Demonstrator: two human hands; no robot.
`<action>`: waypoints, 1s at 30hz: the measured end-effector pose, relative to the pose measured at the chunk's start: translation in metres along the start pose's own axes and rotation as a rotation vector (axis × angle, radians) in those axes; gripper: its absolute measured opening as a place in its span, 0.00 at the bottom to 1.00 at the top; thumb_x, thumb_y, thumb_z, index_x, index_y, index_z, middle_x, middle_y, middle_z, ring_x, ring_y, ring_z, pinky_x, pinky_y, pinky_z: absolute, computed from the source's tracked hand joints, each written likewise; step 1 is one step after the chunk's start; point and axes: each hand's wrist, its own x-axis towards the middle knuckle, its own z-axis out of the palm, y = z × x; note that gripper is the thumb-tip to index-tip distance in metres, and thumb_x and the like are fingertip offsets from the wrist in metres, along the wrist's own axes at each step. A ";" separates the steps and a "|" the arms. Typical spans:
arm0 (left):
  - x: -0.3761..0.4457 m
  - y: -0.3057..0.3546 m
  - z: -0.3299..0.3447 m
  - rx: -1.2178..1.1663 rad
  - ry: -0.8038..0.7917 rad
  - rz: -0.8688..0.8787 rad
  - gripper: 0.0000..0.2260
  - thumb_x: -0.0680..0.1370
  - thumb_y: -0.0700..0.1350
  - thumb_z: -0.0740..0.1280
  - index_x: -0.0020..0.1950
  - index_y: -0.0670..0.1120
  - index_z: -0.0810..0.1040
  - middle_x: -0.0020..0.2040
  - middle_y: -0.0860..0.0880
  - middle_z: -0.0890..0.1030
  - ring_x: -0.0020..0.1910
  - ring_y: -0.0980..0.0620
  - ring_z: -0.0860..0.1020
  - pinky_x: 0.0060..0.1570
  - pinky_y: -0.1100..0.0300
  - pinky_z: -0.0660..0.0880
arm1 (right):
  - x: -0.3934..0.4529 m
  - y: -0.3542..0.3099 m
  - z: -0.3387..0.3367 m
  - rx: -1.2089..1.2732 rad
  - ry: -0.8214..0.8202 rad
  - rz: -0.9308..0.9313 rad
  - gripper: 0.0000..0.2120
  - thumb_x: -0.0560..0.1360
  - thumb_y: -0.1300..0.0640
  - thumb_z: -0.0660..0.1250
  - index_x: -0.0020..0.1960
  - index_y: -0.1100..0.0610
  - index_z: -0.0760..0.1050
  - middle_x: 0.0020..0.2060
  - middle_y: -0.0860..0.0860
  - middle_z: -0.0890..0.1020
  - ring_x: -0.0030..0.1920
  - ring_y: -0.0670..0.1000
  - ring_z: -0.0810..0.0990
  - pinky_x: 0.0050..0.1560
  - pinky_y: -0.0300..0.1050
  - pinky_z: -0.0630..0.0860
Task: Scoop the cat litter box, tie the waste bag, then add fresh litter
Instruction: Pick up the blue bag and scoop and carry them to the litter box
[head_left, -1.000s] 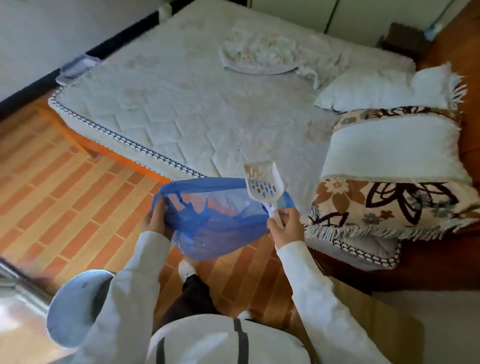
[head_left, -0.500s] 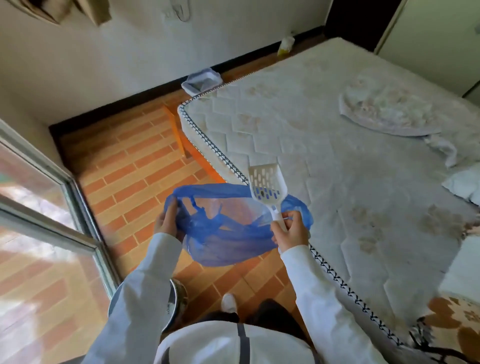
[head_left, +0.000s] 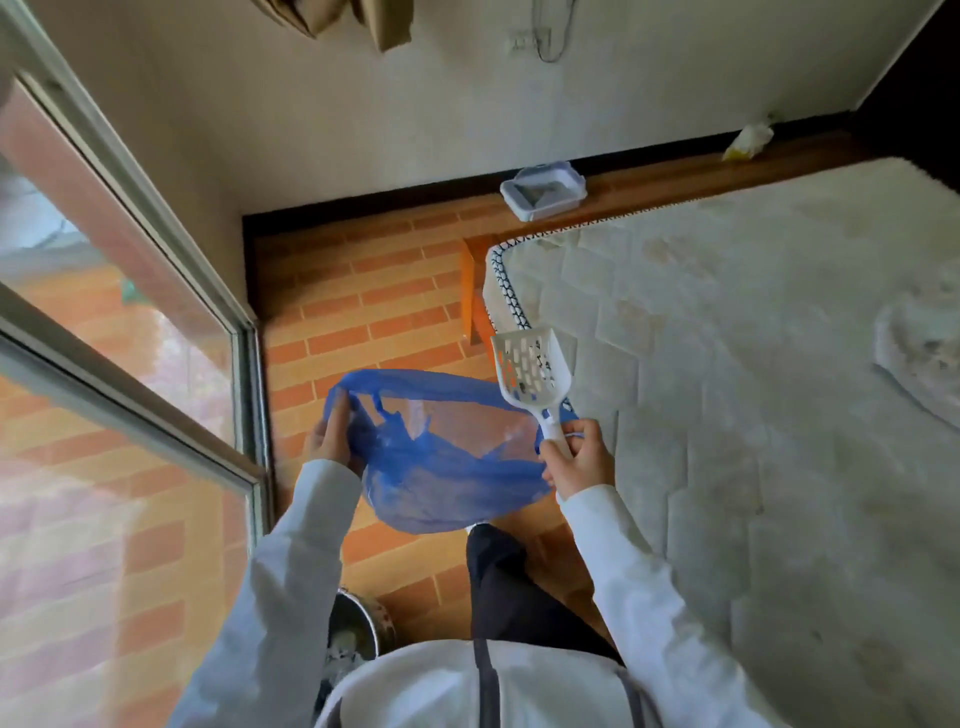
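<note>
Beside the mattress (head_left: 753, 389), the left hand (head_left: 330, 434) pinches the blue waste bag (head_left: 441, 457) open, while the right hand (head_left: 574, 457) grips its far rim together with the slotted litter scoop (head_left: 532, 371). The litter box (head_left: 543, 191) sits by the far wall, well apart; scooping looks not yet begun, so the next move is getting there.

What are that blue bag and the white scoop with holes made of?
The blue bag looks like thin plastic film: it is see-through, crinkled and shiny, held open by the left hand. The litter scoop in the right hand seems rigid moulded plastic, matte white with slots.
</note>
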 end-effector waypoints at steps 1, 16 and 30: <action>0.017 0.007 0.008 -0.006 0.012 0.001 0.09 0.78 0.51 0.65 0.45 0.46 0.76 0.34 0.50 0.79 0.34 0.54 0.77 0.38 0.59 0.72 | 0.020 -0.012 0.009 -0.013 -0.015 -0.013 0.09 0.71 0.61 0.66 0.49 0.58 0.70 0.37 0.58 0.82 0.23 0.47 0.74 0.27 0.38 0.72; 0.257 0.148 0.145 -0.131 0.178 0.092 0.10 0.80 0.50 0.60 0.44 0.46 0.73 0.28 0.53 0.80 0.29 0.58 0.78 0.38 0.64 0.71 | 0.291 -0.209 0.134 -0.088 -0.205 -0.147 0.08 0.72 0.64 0.65 0.49 0.58 0.68 0.36 0.58 0.81 0.21 0.44 0.73 0.23 0.32 0.69; 0.507 0.274 0.278 -0.113 0.126 0.063 0.08 0.77 0.50 0.65 0.42 0.47 0.76 0.33 0.51 0.80 0.35 0.54 0.77 0.39 0.61 0.75 | 0.510 -0.342 0.268 -0.049 -0.171 -0.090 0.10 0.72 0.65 0.65 0.51 0.59 0.68 0.37 0.56 0.80 0.21 0.43 0.74 0.27 0.40 0.72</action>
